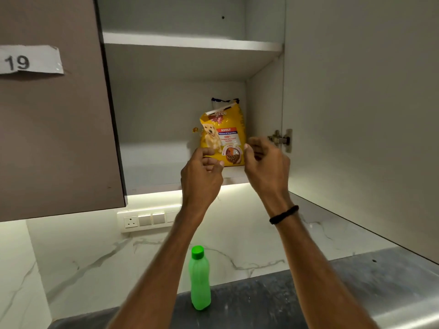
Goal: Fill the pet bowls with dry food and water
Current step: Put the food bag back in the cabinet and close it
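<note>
One yellow dog-food bag (223, 136), opened top, between left hand (202, 173), right hand (264, 163), grip unclear

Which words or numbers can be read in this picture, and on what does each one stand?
"19": paper label taped on the closed cabinet door.
"ADULT": red band on the yellow dog food bag.
"100%": same bag, just under that band.
"gree": end of the brand name at the bag's folded top; the rest is hidden.
Smaller print on the bag: too blurred to read.
</note>
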